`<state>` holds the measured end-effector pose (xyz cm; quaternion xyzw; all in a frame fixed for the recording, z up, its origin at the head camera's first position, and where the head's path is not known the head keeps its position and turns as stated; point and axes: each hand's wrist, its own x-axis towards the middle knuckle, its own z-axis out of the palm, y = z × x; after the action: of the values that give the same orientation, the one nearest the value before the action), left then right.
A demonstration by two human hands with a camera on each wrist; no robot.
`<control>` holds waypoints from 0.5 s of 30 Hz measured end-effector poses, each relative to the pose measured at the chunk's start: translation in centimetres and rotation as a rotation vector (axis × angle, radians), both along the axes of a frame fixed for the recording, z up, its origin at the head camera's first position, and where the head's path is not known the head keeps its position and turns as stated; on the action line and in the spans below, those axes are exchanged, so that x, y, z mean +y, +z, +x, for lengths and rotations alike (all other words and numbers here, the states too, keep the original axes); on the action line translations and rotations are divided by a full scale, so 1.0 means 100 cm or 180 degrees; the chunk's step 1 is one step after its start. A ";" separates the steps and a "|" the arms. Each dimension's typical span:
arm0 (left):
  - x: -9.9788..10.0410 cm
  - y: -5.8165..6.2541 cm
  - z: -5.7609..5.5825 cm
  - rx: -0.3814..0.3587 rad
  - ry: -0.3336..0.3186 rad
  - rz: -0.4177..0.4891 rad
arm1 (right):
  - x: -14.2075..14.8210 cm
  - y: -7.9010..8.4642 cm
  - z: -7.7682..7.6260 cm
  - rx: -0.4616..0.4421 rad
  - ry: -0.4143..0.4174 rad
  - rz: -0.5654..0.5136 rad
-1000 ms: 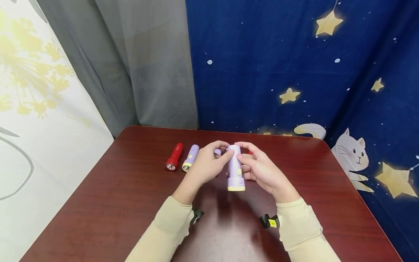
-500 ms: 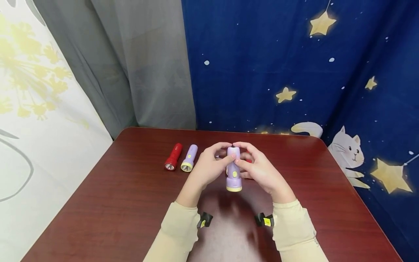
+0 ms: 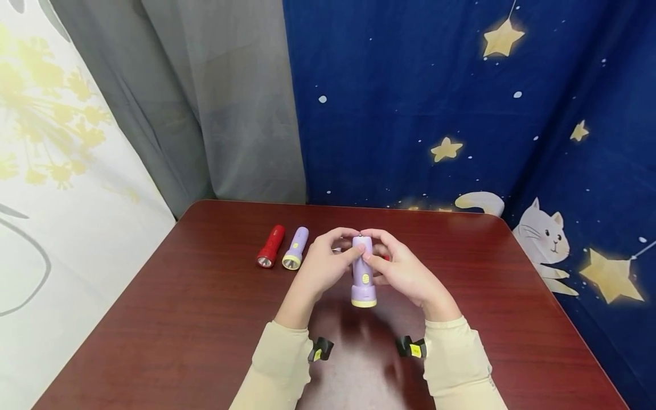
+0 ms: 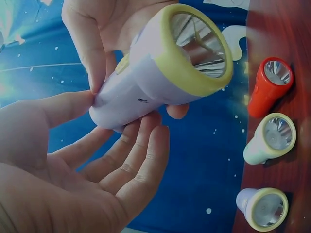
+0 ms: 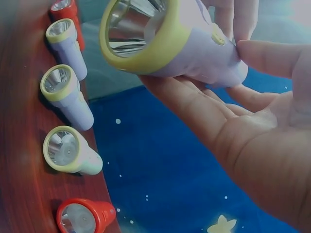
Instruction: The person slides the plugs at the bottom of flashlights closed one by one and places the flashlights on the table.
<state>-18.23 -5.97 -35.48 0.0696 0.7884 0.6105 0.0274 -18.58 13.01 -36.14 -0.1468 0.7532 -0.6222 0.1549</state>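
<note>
Both hands hold a lilac flashlight (image 3: 363, 291) above the table, its yellow-rimmed head toward the person and a yellow button on its upper side. My left hand (image 3: 327, 263) pinches the tail end, thumb on top, with its other fingers beneath, as the left wrist view shows. From the other side my right hand (image 3: 412, 276) grips the same end, its thumb beside the left thumb and its fingers under the body. Left of the hands lie a red flashlight (image 3: 270, 247) and another lilac flashlight (image 3: 295, 249), lenses facing the person.
The hands mostly hide more flashlights behind them. In the right wrist view, a second lilac flashlight (image 5: 68, 97), a whitish one with a yellow rim (image 5: 73, 150) and a red one (image 5: 87, 216) continue the row on the brown table (image 3: 169, 319). Curtains (image 3: 389, 114) hang behind it.
The hands and held flashlight have shifted slightly left and down in the head view. Both forearms have drawn a little closer together. The grip stays at the tail end.
</note>
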 end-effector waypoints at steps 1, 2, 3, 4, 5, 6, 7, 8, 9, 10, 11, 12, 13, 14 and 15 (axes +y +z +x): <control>0.000 0.000 0.000 -0.0012 0.0008 0.0027 | -0.001 0.000 0.001 0.0012 0.0014 0.0014; -0.001 0.000 0.000 -0.0017 0.0007 0.0053 | -0.001 0.000 0.001 0.0023 0.0023 0.0028; -0.001 -0.001 0.000 -0.0005 0.0002 0.0062 | -0.001 0.000 0.001 0.0031 0.0029 0.0036; -0.001 -0.001 0.001 -0.0007 0.0002 0.0080 | -0.002 0.000 0.002 0.0039 0.0029 0.0039; -0.001 -0.002 0.001 -0.0007 0.0002 0.0090 | -0.002 0.000 0.002 0.0043 0.0028 0.0039; -0.002 -0.002 0.001 -0.0006 0.0007 0.0094 | -0.002 -0.001 0.002 0.0046 0.0025 0.0042; -0.002 -0.003 0.001 -0.0005 0.0011 0.0095 | -0.002 -0.001 0.002 0.0042 0.0025 0.0039; -0.002 -0.003 0.001 0.0005 0.0009 0.0091 | -0.003 -0.001 0.002 0.0034 0.0026 0.0031; -0.003 -0.004 0.002 0.0012 0.0007 0.0085 | -0.003 -0.001 0.002 0.0021 0.0022 0.0019; -0.003 -0.004 0.002 0.0010 0.0009 0.0083 | -0.004 -0.001 0.002 0.0009 0.0011 0.0008; -0.003 -0.004 0.002 0.0013 0.0014 0.0075 | -0.004 -0.001 0.002 -0.0006 -0.0002 -0.0006; -0.003 -0.004 0.002 0.0024 0.0014 0.0058 | -0.005 -0.001 0.003 -0.0020 -0.0016 -0.0020; -0.003 -0.003 0.003 0.0034 0.0012 0.0045 | -0.005 -0.001 0.003 -0.0038 -0.0031 -0.0036; -0.004 -0.004 0.003 0.0048 0.0013 0.0027 | -0.005 -0.001 0.003 -0.0053 -0.0045 -0.0045; -0.004 -0.004 0.003 0.0052 0.0023 0.0008 | -0.006 -0.001 0.003 -0.0063 -0.0060 -0.0053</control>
<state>-17.94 -6.34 -35.84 0.0719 0.7881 0.6110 0.0186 -18.29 12.43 -36.23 -0.1348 0.7478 -0.6313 0.1553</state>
